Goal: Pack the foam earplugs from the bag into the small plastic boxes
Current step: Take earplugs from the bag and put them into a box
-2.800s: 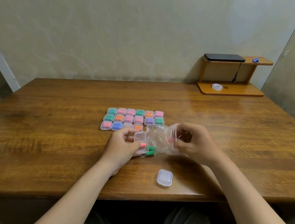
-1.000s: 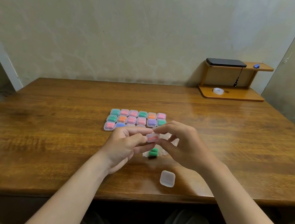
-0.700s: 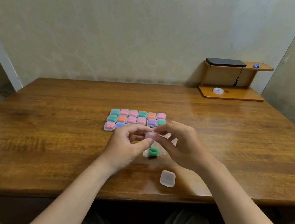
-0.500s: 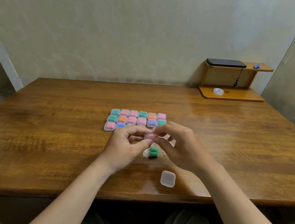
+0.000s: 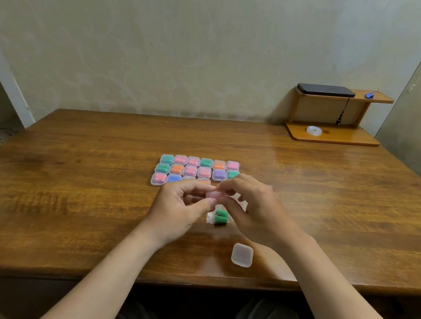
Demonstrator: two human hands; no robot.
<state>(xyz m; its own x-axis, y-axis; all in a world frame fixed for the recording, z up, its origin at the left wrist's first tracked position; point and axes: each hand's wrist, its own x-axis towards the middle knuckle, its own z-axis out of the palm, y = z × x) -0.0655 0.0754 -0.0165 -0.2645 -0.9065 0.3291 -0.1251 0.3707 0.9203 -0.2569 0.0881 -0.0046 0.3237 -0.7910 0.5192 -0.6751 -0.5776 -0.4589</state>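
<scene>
Close to the near edge of the brown wooden table (image 5: pixel 64 193), a little right of its middle, lies a small clear square plastic box (image 5: pixel 242 255) with nothing coloured showing inside.

Just beyond it, both hands meet above the surface. The left hand (image 5: pixel 179 209) and the right hand (image 5: pixel 256 211) each pinch, between thumb and curled fingers, one small clear box with pink foam inside (image 5: pixel 214 195). Whether its lid is fully closed cannot be told.

Beneath the hands, on the table, lies a crumpled clear plastic bag (image 5: pixel 210 217), mostly covered by the right hand. Two green foam earplugs (image 5: pixel 220 217) show through it.

Beyond the hands, toward the middle of the table, stands a tight grid of closed filled boxes (image 5: pixel 198 169), touching one another. Its nearest row begins with red and blue at the left, and the rest is partly hidden behind the fingers. The next row reads green, orange, pink, pink, purple, green. The far row holds six: green, pink, pink, green, orange, pink.

In the far right corner stands a small two-tier wooden shelf (image 5: pixel 342 138). A roll of clear tape (image 5: pixel 314 131) lies on its lower board, and a flat black device (image 5: pixel 325 90) and blue clips (image 5: pixel 369 95) lie on its upper one.
</scene>
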